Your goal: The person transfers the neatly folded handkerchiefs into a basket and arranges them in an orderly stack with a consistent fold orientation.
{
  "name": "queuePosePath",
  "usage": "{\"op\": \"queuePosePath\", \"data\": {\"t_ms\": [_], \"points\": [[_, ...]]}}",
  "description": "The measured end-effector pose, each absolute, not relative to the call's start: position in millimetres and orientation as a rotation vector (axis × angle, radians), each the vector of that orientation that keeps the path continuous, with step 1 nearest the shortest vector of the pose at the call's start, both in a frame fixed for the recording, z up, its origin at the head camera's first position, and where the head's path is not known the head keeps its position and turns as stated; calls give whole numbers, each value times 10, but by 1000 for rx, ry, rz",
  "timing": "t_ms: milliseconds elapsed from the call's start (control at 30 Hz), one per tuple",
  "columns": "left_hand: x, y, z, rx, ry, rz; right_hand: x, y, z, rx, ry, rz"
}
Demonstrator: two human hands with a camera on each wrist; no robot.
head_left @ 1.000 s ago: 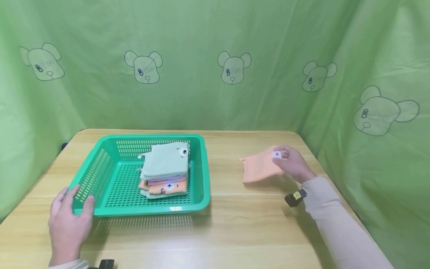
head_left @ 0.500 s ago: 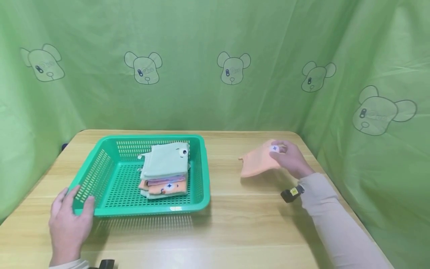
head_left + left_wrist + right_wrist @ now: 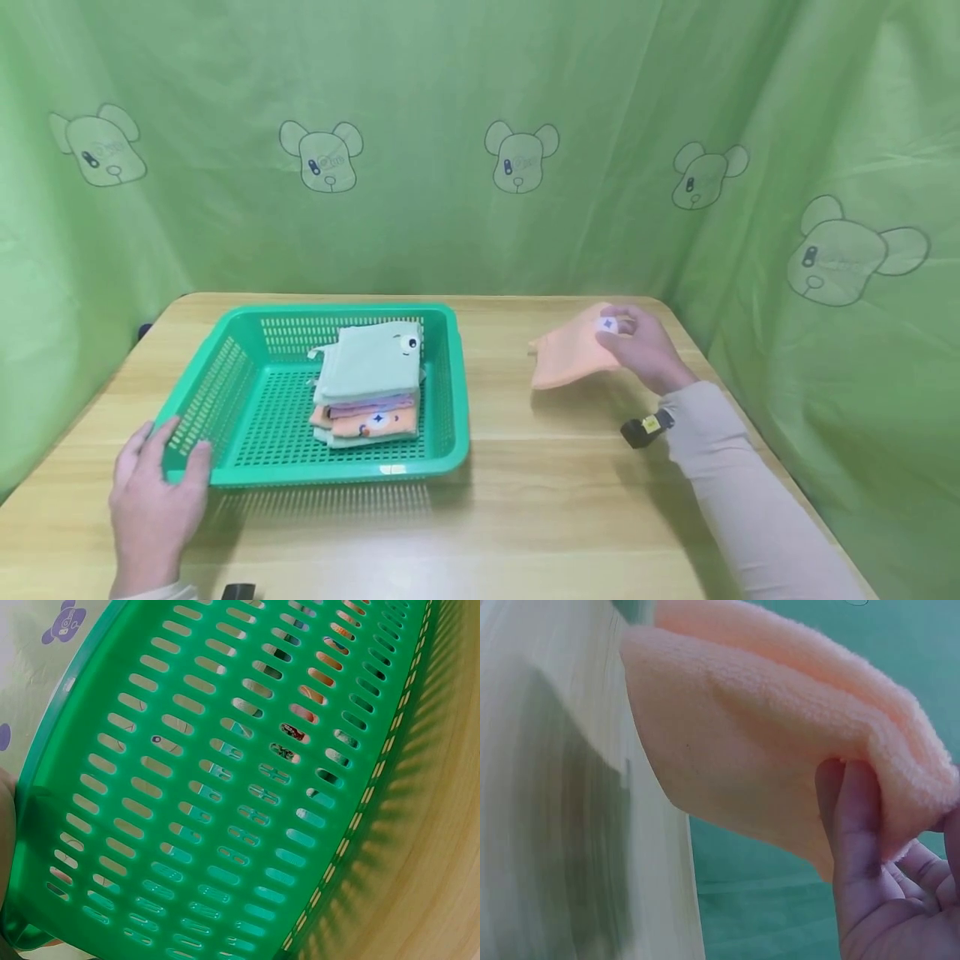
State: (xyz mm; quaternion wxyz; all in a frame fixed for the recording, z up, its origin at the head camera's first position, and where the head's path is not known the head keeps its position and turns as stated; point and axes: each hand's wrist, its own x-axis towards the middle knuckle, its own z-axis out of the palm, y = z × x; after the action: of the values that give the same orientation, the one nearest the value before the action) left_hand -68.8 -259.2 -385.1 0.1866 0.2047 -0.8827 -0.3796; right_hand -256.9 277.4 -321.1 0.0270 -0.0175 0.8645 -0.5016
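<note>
In the head view my right hand [image 3: 643,348] pinches one corner of a folded peach-orange hand towel [image 3: 572,350], which has a white patch with a blue star. Seen from the right wrist, the towel [image 3: 742,735] is fluffy, folded in layers and raised off the table, with thumb and fingers at its corner. My left hand [image 3: 156,500] holds the near left corner of a green plastic basket [image 3: 330,475], fingers over the rim. Inside, toward the right, lies a neat stack of folded towels [image 3: 369,367], pale green on top, purple and orange below.
The wooden table [image 3: 510,517] carries the basket on its left half. A green curtain [image 3: 427,225] with bear-head prints surrounds the table's back and sides. The basket's slotted wall [image 3: 217,787] fills most of the left wrist view.
My right hand has lifted the orange towel slightly, moving it away from me and a little to the left. The left hand, basket and stack stay where they were.
</note>
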Motion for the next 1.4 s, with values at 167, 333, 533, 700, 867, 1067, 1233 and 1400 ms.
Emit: {"op": "queuePosePath", "data": {"t_ms": [167,333,533,700,867,1067,1233,1400], "points": [[-693,-2601,-3859,562,-2478,-1057,-2561,2720,-3152,-87,2715,-1528],[-704,-2612,-3881,554,-2468,-1054,-2565,2648,-3090,-110,2734,-1532],[-692,-2603,-3885,550,-2455,-1063,-2567,2557,-3036,-107,2724,-1575],[-685,-2595,-3882,551,-2455,-1071,-2592,2494,-3015,-106,2713,-1605],[-677,-2603,-3885,556,-2456,-1070,-2612,2428,-2966,-113,2720,-1601],[-676,-2607,-3892,556,-2456,-1066,-2633,2352,-2905,-122,2705,-1623],[-677,-2608,-3895,551,-2456,-1062,-2643,2282,-2872,-142,2707,-1630],[-677,-2609,-3900,548,-2456,-1064,-2656,2194,-2837,-163,2677,-1684]]}}
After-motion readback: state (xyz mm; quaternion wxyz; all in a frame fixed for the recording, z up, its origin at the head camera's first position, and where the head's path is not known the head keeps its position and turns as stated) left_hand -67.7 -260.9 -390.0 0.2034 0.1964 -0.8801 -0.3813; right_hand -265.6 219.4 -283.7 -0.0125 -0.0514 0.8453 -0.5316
